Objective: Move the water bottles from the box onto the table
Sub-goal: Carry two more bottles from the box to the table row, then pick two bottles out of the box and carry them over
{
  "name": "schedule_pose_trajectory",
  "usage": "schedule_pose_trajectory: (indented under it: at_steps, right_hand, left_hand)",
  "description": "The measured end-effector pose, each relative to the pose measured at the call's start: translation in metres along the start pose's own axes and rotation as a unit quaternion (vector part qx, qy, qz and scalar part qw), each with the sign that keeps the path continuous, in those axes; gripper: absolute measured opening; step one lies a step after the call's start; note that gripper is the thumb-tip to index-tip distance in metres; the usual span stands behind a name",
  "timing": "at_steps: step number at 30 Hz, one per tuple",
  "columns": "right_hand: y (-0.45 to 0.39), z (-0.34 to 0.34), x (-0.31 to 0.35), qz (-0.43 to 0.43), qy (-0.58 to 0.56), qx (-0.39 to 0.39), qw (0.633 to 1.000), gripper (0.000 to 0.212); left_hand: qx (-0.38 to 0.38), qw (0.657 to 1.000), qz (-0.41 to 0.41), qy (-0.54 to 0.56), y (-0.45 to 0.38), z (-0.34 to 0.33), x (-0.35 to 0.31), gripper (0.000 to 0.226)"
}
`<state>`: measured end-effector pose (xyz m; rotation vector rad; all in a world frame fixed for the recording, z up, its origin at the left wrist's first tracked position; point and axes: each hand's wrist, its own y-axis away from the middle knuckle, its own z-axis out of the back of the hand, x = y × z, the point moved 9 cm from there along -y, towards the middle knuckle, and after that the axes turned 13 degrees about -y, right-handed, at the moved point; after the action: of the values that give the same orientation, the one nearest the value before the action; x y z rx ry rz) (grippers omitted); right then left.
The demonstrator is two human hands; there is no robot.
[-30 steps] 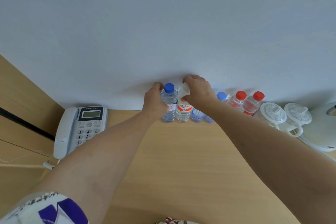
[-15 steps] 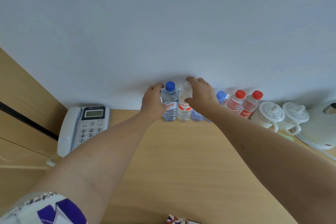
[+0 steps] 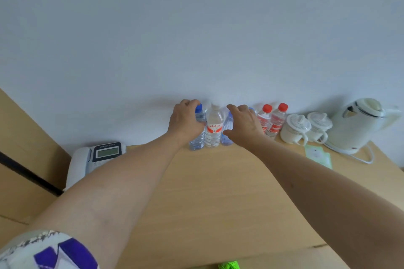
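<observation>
Bottles stand upright in a row at the desk (image 3: 218,192) back edge, against the wall. Left hand (image 3: 185,120) grips the blue-capped bottle (image 3: 199,129). Right hand (image 3: 244,124) spread, holding nothing, just right of the white-capped bottle (image 3: 214,126); nearer it.

The right hand (image 3: 243,125) has let go of the clear white-capped bottle with the red label (image 3: 214,129): a second ago its fingers pinched the cap, and now they are spread and off to the bottle's right, leaving the cap bare. The left hand (image 3: 185,119) has slid up over the clear blue-capped bottle (image 3: 198,131), partly hiding its cap.
</observation>
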<state>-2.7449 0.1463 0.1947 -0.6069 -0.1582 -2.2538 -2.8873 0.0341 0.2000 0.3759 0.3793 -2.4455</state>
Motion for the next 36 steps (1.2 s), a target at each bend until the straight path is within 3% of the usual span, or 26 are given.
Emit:
schedule_pose_trajectory:
  at_steps: [6, 19, 26, 36]
  right_hand:
    - [0.070, 0.027, -0.053, -0.097, 0.028, -0.036, 0.994, 0.079]
    - [0.287, 0.138, -0.201, -0.311, 0.034, -0.166, 0.935, 0.088]
    - [0.477, 0.204, -0.299, -0.427, 0.030, -0.209, 0.879, 0.084]
    - [0.779, 0.269, -0.400, -0.598, 0.032, -0.255, 0.759, 0.093]
  left_hand:
    - [0.052, 0.988, -0.139, -0.032, 0.027, -0.030, -0.079, 0.065]
    - [0.105, 0.910, -0.388, -0.100, 0.147, -0.084, -0.334, 0.079]
    - [0.151, 0.847, -0.502, -0.082, 0.296, -0.127, -0.507, 0.078]
    - [0.211, 0.746, -0.630, -0.042, 0.554, -0.186, -0.714, 0.077]
